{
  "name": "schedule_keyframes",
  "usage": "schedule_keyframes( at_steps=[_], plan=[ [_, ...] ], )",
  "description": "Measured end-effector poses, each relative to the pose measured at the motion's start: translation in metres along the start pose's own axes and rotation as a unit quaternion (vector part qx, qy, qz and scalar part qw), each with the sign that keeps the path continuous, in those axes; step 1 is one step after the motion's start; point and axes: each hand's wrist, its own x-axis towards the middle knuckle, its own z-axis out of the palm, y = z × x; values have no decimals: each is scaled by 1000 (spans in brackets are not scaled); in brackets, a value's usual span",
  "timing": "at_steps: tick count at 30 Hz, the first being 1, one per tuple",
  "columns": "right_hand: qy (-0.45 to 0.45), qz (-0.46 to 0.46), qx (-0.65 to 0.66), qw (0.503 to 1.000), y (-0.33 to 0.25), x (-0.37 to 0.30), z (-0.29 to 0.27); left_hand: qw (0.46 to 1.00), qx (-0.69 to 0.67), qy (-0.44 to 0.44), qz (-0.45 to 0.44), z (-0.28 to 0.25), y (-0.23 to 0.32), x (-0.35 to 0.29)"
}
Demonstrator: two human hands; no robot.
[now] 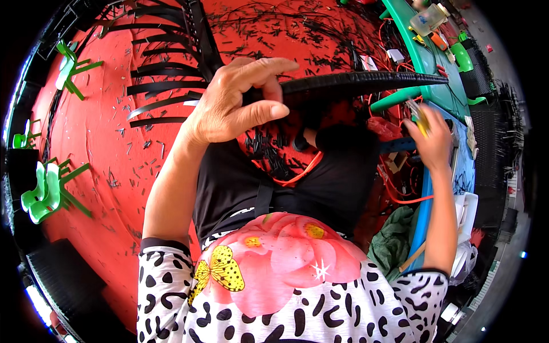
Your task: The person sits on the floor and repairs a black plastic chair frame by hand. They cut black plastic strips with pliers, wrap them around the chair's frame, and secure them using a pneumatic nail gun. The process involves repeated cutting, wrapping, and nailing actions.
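Observation:
Over my lap, my left hand (237,100) is at the near-left end of a black woven piece (354,84), seen almost edge-on as a ribbed band running to the right. Thumb and index finger are spread, and another finger bends in against the piece; the remaining fingers are hidden. Black flat strips (166,71) fan out leftward beyond this hand, joined to a dark woven length. My right hand (433,137) is raised off to the right, closed round a small yellow-handled hand tool (423,126) with a metal end. Its exact kind is hard to make out.
Red floor (114,166) carries many short black offcuts. Green plastic chairs (48,191) stand at the left. On the right are a green table (409,40) with a clear jar (429,20), a blue surface (457,151), a red cable (409,200) and a dark green cloth (392,237).

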Motion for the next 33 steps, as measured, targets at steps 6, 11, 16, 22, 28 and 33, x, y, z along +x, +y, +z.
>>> schedule_keyframes(
  at_steps=[6, 11, 16, 22, 28, 33],
  plan=[
    [-167, 471, -167, 850, 165, -259, -84, 995, -44, 83, 37, -2, -7, -1],
    [-204, 552, -342, 733, 162, -319, -114, 989, -85, 113, 47, -3, -16, 0],
    [-39, 318, 340, 884, 59, -129, -28, 989, -73, 122, 46, -5, -25, 1],
    [32, -171, 249, 953, -166, 69, 38, 993, 3, 121, 7, 0, -12, 2],
    [-76, -148, 301, 939, -206, 88, 75, 984, 56, 164, 45, 7, -16, 0],
    [141, -209, 375, 892, -192, 64, 84, 947, 84, 295, 94, 11, -22, 2]
  ],
)
